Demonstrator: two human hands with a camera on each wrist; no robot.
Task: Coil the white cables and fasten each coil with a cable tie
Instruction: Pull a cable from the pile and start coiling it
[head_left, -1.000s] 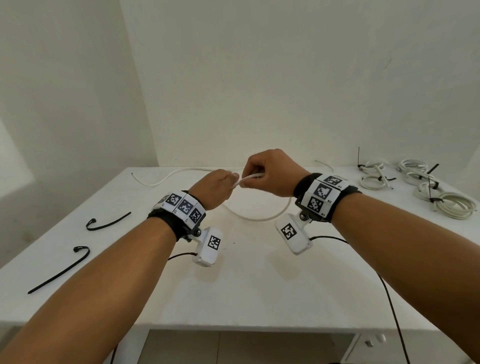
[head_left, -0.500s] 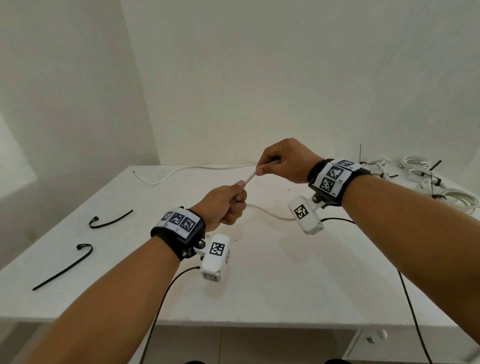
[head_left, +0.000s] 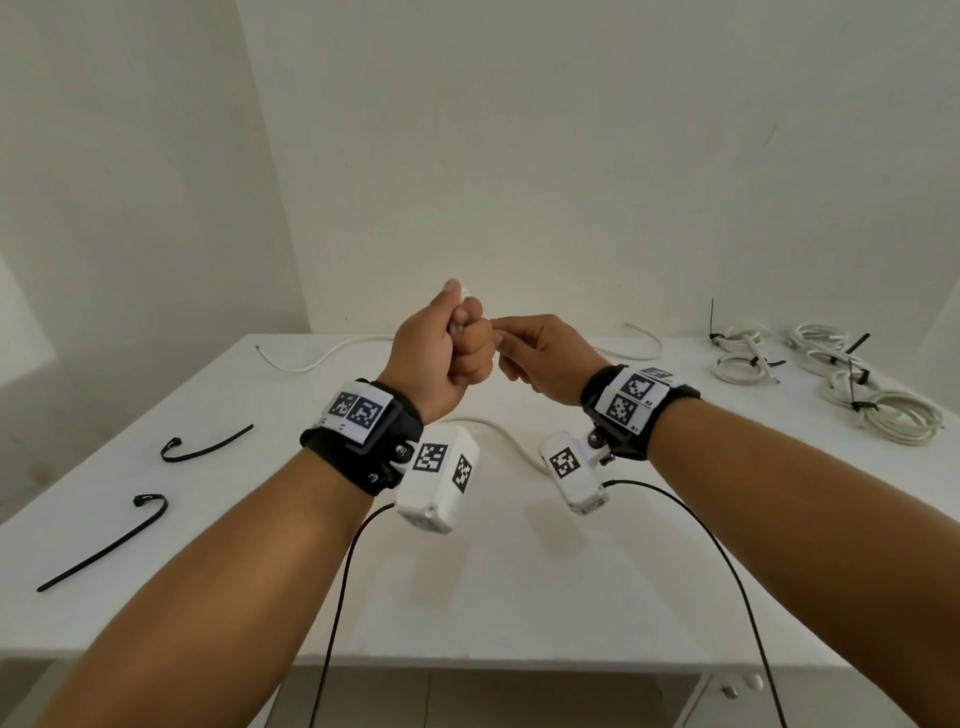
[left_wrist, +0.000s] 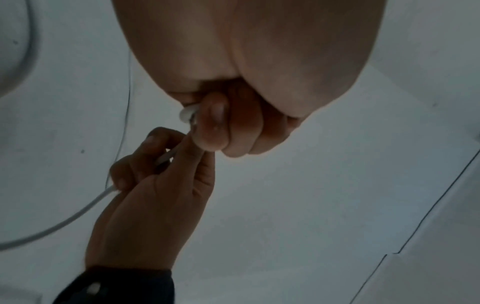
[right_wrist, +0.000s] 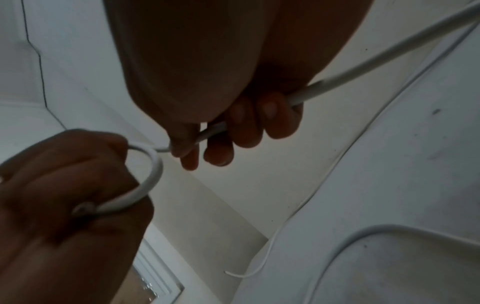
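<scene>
My left hand (head_left: 457, 338) is raised above the table in a fist around the end of a white cable (head_left: 511, 436). A small first loop of that cable (right_wrist: 153, 174) curls out of the fist. Close on its right, my right hand (head_left: 524, 351) pinches the same cable (right_wrist: 337, 84) between thumb and fingers. In the left wrist view the cable (left_wrist: 64, 222) leaves the right hand and trails down to the table. Two loose black cable ties (head_left: 208, 444) (head_left: 104, 545) lie at the table's left.
Several coiled white cables (head_left: 904, 415) fastened with black ties lie at the table's back right. A second loose white cable (head_left: 317, 356) runs along the back edge of the white table (head_left: 519, 597). Black camera leads (head_left: 727, 571) hang from my wrists over the front edge.
My left hand has risen and swung up and right with the cable end. The right hand came back toward it, so both hands now meet with a small loop formed.
</scene>
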